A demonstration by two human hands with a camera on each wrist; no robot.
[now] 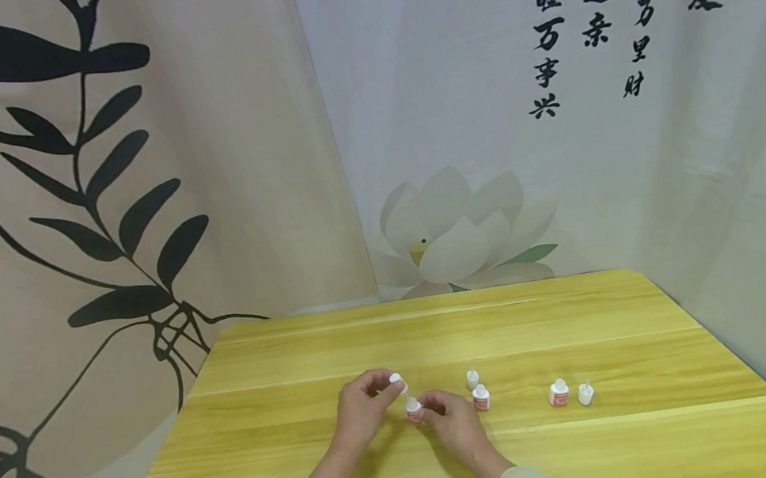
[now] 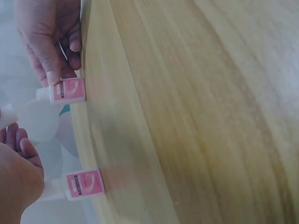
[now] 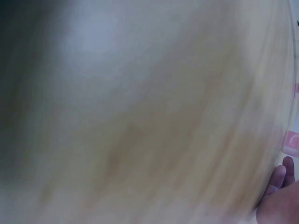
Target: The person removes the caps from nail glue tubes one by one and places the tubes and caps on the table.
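Observation:
My left hand pinches a small white cap, held tilted just above a small white bottle with a pink label. My right hand pinches that bottle at its side, near the tabletop. In the left wrist view, the right hand has its fingers on the bottle, while the left hand is lower, by the white cap. Another pink-labelled bottle stands beside the left hand there; the head view does not show it. The right wrist view is mostly blurred tabletop.
Right of the hands stand another bottle and, behind it, a white piece with a thin tip. Farther right are a bottle and a similar tipped white piece. A printed curtain hangs behind the wooden table.

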